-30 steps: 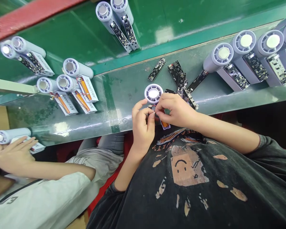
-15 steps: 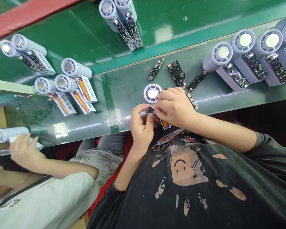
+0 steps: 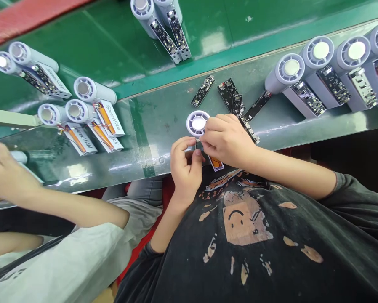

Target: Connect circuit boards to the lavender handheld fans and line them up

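Observation:
My left hand (image 3: pixel 186 166) pinches a small dark circuit board (image 3: pixel 197 144) between thumb and fingers, at the bench's front edge. Close against it, the fingers of my right hand (image 3: pixel 228 135) are pinched together at the board's upper end; what they grip is hidden. Behind both hands shows the round, slotted head of a handheld fan (image 3: pixel 198 123). Below my right hand an orange-wrapped part (image 3: pixel 216 163) sticks out in a pale housing. Several loose circuit boards (image 3: pixel 202 91) lie on the bench just beyond, some overlapping near my right hand.
On the right stands a row of fans with boards (image 3: pixel 288 71). Fans with orange parts (image 3: pixel 94 90) lie on the left, and two more (image 3: pixel 159 29) lie at the back. A co-worker's hand and forearm (image 3: pixel 50 202) reach over the green bench (image 3: pixel 163 113) at far left.
The co-worker's hand has moved left and up, over the fan there. My view has shifted slightly; my two hands stay together at the board with almost the same grip.

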A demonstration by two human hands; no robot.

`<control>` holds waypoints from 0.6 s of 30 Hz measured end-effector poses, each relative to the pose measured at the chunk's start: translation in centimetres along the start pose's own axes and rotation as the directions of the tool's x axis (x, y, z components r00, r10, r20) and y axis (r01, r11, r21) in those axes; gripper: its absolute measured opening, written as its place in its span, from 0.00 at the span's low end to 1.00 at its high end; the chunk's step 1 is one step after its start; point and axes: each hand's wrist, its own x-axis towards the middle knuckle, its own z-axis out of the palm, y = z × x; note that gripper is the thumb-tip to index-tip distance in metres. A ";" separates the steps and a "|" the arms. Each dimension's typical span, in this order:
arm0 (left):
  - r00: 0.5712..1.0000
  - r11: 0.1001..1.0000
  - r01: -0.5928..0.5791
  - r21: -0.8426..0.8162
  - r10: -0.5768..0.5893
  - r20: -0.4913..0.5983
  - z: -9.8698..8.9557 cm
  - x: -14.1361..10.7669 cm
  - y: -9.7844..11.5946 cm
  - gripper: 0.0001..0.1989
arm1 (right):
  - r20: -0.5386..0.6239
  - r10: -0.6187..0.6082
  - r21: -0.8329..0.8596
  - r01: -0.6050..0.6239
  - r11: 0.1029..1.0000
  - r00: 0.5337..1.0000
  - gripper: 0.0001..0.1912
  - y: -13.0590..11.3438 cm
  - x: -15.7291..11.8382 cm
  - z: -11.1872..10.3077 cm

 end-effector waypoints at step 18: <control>0.991 0.987 -0.135 0.092 0.133 0.029 -0.7 0.3 -0.8 0.10 | 0.024 -0.118 0.256 0.108 0.961 0.993 0.14 2.5 0.7 -0.4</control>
